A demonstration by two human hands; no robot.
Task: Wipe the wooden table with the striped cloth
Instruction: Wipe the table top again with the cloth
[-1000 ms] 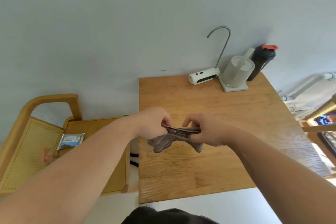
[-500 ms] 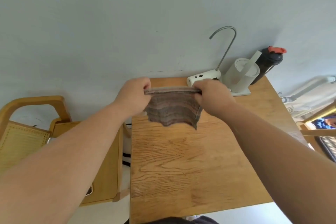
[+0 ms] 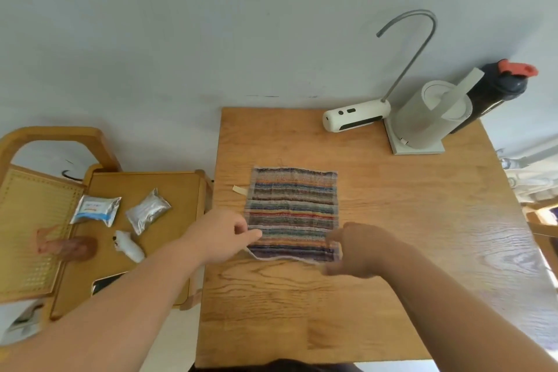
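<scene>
Both hands (image 3: 290,244) flank the striped cloth (image 3: 291,213), spread flat on the wooden table (image 3: 407,220).

Striped cloth (image 3: 292,214) spread flat on tabletop (image 3: 392,235), roughly square, far edge toward wall. Multicolour horizontal stripes: grey, blue, orange, red, dark navy near my edge. Pale fringe along near edge, slightly wavy; small tan tag sticking out at far-left side. Cloth sits left of tabletop centre, nearer left edge. Tabletop light wood, visible grain, joined planks, pushed against wall. My left hand (image 3: 222,235) touching cloth's near-left corner, my right hand (image 3: 356,251) at near-right corner, blurred.
</scene>
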